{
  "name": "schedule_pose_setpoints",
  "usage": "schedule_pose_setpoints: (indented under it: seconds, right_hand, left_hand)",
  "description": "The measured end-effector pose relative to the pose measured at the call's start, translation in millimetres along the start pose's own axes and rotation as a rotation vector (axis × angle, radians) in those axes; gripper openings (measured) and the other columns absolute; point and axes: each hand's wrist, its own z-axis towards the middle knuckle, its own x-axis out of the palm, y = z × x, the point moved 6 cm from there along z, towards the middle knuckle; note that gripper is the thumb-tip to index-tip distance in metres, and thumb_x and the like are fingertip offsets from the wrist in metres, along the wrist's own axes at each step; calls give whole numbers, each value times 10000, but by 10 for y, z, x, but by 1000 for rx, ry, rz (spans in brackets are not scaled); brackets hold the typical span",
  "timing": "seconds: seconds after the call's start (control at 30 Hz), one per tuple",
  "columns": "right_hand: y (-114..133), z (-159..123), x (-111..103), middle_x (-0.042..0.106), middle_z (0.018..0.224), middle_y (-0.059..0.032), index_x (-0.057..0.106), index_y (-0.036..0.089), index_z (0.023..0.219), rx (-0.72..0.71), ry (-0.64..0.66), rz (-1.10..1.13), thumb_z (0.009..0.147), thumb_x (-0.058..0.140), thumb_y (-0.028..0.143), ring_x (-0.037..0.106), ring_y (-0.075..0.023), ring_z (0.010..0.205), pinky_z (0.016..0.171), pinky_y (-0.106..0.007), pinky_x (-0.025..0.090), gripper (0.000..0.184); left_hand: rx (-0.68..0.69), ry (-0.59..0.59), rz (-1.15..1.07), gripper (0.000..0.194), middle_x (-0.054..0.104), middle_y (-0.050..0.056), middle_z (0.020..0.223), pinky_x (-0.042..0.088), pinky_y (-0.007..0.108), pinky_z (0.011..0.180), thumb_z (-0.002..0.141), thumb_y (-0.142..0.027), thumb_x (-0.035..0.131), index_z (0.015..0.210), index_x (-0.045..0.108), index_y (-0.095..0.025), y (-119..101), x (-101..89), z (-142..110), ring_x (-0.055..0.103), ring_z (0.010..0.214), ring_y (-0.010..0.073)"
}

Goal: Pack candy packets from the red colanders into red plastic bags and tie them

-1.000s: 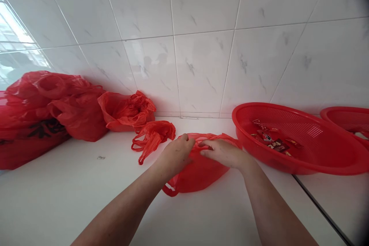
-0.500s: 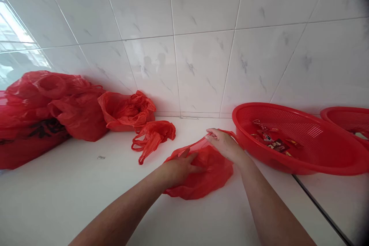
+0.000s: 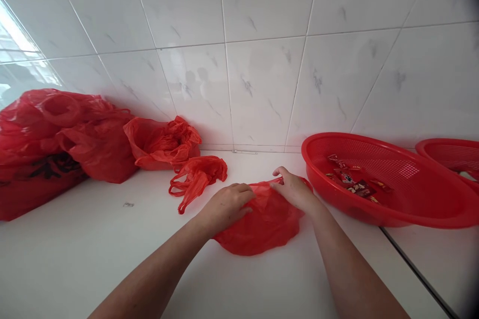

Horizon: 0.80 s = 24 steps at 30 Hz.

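A thin red plastic bag (image 3: pixel 262 229) lies on the white counter in front of me, its mouth towards the wall. My left hand (image 3: pixel 229 208) is at the bag's left upper edge, fingers curved over the film and thumb below. At the right upper edge, my right hand (image 3: pixel 294 189) has the rim between thumb and bent fingers. Part of the rim is hidden under both hands. A crumpled red bag (image 3: pixel 200 179) rests just beyond my left hand.
A large red plastic basket (image 3: pixel 337 204) with several wrapped candies (image 3: pixel 361 188) stands at the right, close to my right hand. A second red basket (image 3: pixel 445 145) is behind it. Filled red bags (image 3: pixel 101 154) and an opened bag (image 3: pixel 149 159) line the tiled wall (image 3: pixel 262 94) on the left.
My left hand has come up from lying spread on the bag to its upper left edge, fingers now curved. My right hand's fingers have bent at the rim. The bag looks flatter.
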Motion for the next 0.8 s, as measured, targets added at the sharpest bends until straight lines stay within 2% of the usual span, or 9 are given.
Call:
schedule_pose_setpoints:
  seconds: [0.1, 0.17, 0.23, 0.33, 0.43, 0.5, 0.6, 0.7, 0.8]
  right_hand:
    - [-88, 48, -8, 657, 822, -4, 505, 320, 1104, 50, -71, -2, 799, 494, 464, 586, -198, 753, 645, -296, 376, 338]
    - [-197, 91, 21, 659, 834, -24, 530, 293, 1081, 95, -95, 30, 774, 531, 462, 583, -222, 804, 687, -317, 376, 350]
    - [-298, 125, 65, 660, 906, -44, 562, 264, 1029, 123, -97, 76, 754, 563, 437, 578, -228, 858, 722, -324, 380, 325]
    - [-363, 136, 129, 652, 955, -45, 584, 245, 997, 113, -46, 173, 768, 555, 411, 586, -190, 835, 695, -289, 407, 284]
    - [-330, 102, 164, 636, 805, -8, 551, 265, 1100, 57, 49, 310, 820, 490, 437, 578, -132, 677, 586, -236, 422, 334]
    - [-283, 75, 178, 606, 719, 17, 511, 273, 1165, 9, 123, 528, 826, 500, 431, 555, -106, 599, 529, -207, 408, 375]
    - [-234, 62, 171, 612, 725, 16, 465, 258, 1200, -31, 183, 888, 803, 555, 411, 569, -99, 606, 520, -192, 410, 434]
    - [-190, 74, 121, 637, 748, -4, 466, 238, 1171, -56, 136, 1017, 795, 566, 413, 590, -110, 634, 532, -202, 425, 427]
    - [-49, 30, -19, 627, 696, -1, 517, 214, 1102, -117, -16, 1007, 781, 584, 382, 568, -110, 588, 503, -207, 416, 369]
  left_hand:
    - [-35, -80, 82, 274, 578, 66, 1225, 352, 463, 984, 798, -213, 587, 1068, 621, -244, 117, 10, -7, 461, 1189, 284]
    - [-162, -104, 82, 405, 459, 64, 1375, 240, 548, 1044, 738, -319, 670, 1135, 603, -276, 312, 65, -56, 305, 1312, 345]
    - [-313, -77, -9, 553, 380, 72, 1437, 225, 569, 1044, 682, -423, 703, 1205, 570, -296, 530, 170, -132, 235, 1343, 380]
    - [-456, -47, -273, 604, 427, 72, 1404, 347, 485, 996, 694, -483, 661, 1260, 529, -318, 727, 331, -239, 363, 1285, 358]
    - [-539, -118, -531, 577, 537, 63, 1298, 441, 392, 908, 715, -472, 633, 1259, 527, -310, 756, 394, -291, 514, 1156, 305]
    - [-605, -184, -661, 572, 589, 71, 1222, 467, 374, 866, 718, -465, 626, 1252, 535, -281, 748, 412, -312, 565, 1082, 290]
    - [-656, -268, -795, 517, 618, 67, 1163, 478, 369, 854, 736, -465, 608, 1209, 564, -260, 742, 449, -338, 585, 1039, 272]
    - [-646, -401, -861, 482, 570, 70, 1223, 463, 376, 883, 748, -458, 602, 1182, 576, -248, 793, 466, -381, 561, 1065, 262]
    - [-614, -470, -973, 511, 536, 91, 1240, 469, 377, 869, 757, -450, 600, 1213, 534, -228, 859, 510, -405, 560, 1051, 250]
